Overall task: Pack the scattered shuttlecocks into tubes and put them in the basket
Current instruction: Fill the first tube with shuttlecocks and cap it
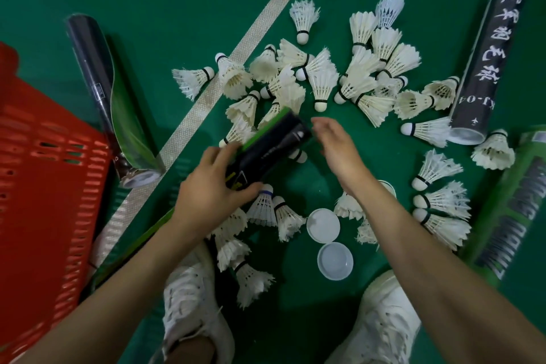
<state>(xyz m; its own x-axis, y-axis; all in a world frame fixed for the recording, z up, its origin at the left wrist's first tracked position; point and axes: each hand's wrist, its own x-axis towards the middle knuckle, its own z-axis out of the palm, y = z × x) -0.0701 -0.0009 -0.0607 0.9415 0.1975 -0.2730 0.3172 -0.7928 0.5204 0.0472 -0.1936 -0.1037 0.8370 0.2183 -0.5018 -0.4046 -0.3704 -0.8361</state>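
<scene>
lettering "kj-04" marks black tube (487,53); left hand (206,189) grips green-edged tube (274,142).

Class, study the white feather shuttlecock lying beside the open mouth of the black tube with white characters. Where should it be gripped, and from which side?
Pinch the white feather shuttlecock at its round cork, probably coming from the picture's left: it lies sideways, cork toward open floor, feathers by the black tube.

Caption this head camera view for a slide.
Left hand holds a black tube over scattered shuttlecocks, right hand open near it.
</scene>
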